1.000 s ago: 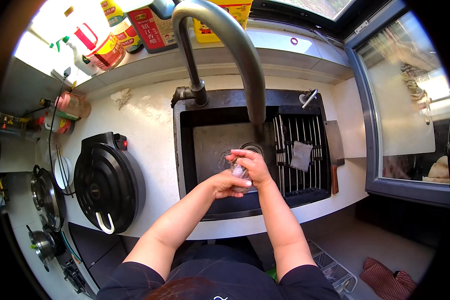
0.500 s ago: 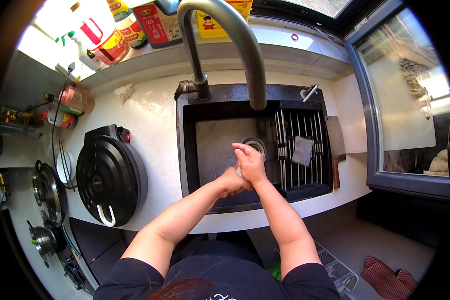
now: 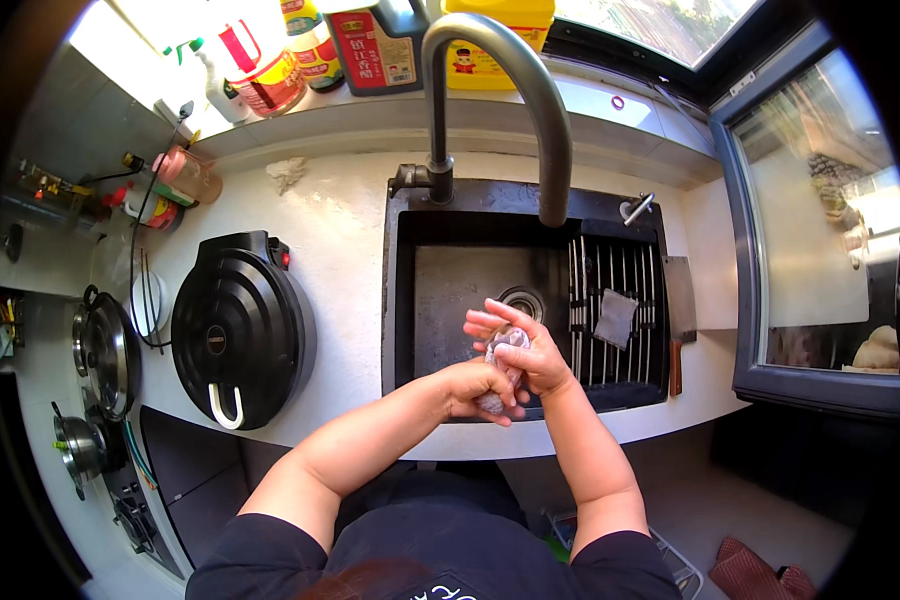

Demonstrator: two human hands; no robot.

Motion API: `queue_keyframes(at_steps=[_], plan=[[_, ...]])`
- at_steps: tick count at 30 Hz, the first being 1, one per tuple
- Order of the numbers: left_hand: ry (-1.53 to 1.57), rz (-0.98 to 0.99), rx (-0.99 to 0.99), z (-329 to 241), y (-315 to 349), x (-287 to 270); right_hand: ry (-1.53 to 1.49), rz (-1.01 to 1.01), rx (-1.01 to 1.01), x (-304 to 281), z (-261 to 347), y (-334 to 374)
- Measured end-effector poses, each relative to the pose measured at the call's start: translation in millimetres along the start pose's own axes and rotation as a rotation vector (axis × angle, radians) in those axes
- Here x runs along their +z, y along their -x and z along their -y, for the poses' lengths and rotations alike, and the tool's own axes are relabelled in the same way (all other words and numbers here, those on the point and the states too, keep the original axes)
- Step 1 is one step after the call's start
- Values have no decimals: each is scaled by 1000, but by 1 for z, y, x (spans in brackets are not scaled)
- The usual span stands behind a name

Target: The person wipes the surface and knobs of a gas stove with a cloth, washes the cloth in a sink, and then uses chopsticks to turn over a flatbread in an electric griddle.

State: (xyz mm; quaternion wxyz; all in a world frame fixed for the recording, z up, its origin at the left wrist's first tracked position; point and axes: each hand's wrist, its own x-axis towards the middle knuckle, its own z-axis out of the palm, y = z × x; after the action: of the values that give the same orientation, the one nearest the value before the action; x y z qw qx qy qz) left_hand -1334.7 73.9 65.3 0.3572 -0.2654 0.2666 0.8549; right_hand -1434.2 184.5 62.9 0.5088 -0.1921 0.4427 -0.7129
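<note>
Over the black sink (image 3: 450,300), a crumpled, wet-looking greyish cloth (image 3: 510,340) is squeezed between my two hands. My left hand (image 3: 473,388) is closed around its lower part, and a bit of cloth pokes out below the fist. My right hand (image 3: 535,358) presses the upper part with its thumb against the palm, its fingers curving out to the left. Behind my fingers shows the drain (image 3: 523,300). Above the sink arches the dark tap (image 3: 553,150), and no water is seen running from it.
A roll-up rack (image 3: 615,300) with a grey scouring pad (image 3: 616,318) covers the sink's right side. A cleaver (image 3: 678,310) lies beside it. On the left stands a round black electric griddle (image 3: 235,335). Bottles (image 3: 375,45) line the sill; an open window (image 3: 810,190) juts in at right.
My hands have opened somewhat around the cloth, so more of it shows. The right fingers have spread. The whole view has shifted a little, moving the sink rightward in the picture.
</note>
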Motion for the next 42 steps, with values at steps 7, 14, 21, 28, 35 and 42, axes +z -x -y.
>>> queue_keyframes(at_steps=[7,14,21,28,35,42], plan=[[53,153,-62,12,5,-5,39,-62,53,16,-3,4],[-225,-188,91,14,1,-1,228,-314,83,24,-22,-8],[-260,-332,131,15,-7,-5,327,-376,59,22,-33,-17],[-308,-389,82,18,-15,-15,206,-388,159,11,-44,-19],[208,63,257,13,14,-53,35,-284,247,4,-29,-4],[-370,-659,525,27,11,-52,155,-525,265,19,-46,-6]])
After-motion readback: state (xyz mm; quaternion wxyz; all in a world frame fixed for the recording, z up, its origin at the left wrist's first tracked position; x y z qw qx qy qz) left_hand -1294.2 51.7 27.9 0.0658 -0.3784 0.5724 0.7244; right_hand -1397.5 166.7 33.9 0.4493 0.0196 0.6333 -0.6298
